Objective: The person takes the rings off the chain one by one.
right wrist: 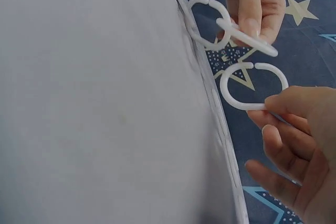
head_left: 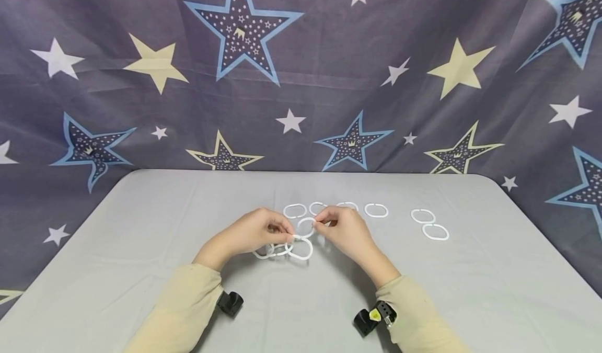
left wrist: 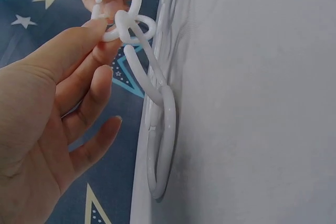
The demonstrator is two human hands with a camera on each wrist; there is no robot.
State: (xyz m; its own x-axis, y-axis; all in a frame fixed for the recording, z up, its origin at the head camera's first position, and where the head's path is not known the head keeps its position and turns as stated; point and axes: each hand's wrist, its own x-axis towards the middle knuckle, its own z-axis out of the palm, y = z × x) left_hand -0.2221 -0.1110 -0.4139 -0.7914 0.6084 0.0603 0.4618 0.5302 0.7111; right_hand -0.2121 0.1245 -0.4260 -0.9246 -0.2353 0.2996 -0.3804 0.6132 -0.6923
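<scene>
My left hand (head_left: 256,231) pinches the end link of a short chain of white plastic curtain-ring-like links (left wrist: 169,129) between thumb and forefinger. In the left wrist view the chain hangs down from those fingers, the links looped through one another. Close by, my right hand (head_left: 345,232) pinches a single white oval link (right wrist: 224,88) at its side. A small gap in that link faces the chain's end in the right wrist view, where the two look apart. The other fingers of both hands are loosely bent.
Behind the hands, several loose white links lie in a row on the grey-covered table, one of them an oval link (head_left: 376,216). Farther right lie two more, with the nearer link (head_left: 435,239) against the other. A star-patterned cloth (head_left: 320,91) hangs behind the table.
</scene>
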